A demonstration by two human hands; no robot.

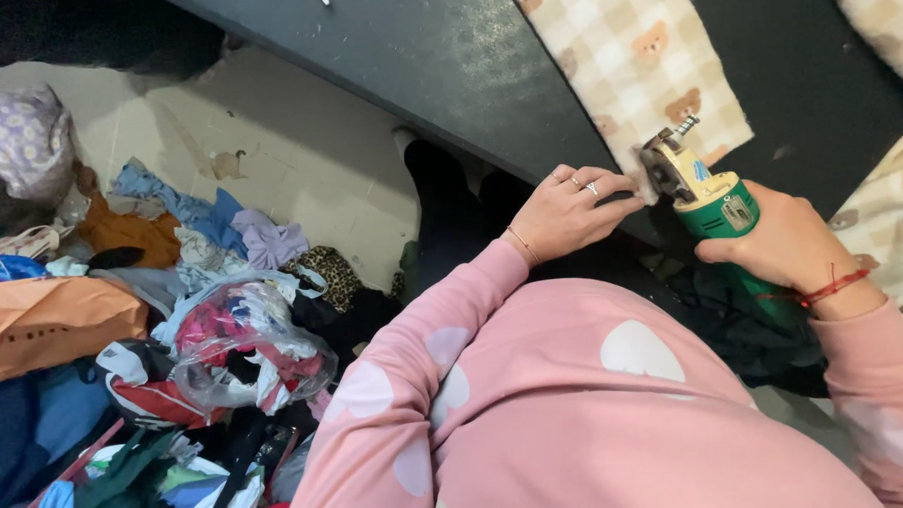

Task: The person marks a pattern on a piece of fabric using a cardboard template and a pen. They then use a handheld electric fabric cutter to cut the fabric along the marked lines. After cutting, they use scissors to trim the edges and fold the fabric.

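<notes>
A strip of cream checked fabric with small bear prints (633, 62) lies across a dark table (445, 54). My right hand (786, 240) grips a green electric rotary fabric cutter (715, 203), whose blade end sits at the near corner of the strip. My left hand (568, 210), with rings on two fingers, pinches that near edge of the fabric at the table's rim, right beside the cutter's blade. Both arms wear pink sleeves with pale hearts.
More bear-print fabric (896, 218) lies at the right edge and top right. On the floor to the left sits a heap of fabric scraps (213, 292), a clear plastic bag of scraps (250, 346) and an orange bag (44, 323). A pale tiled floor (298, 159) shows beyond.
</notes>
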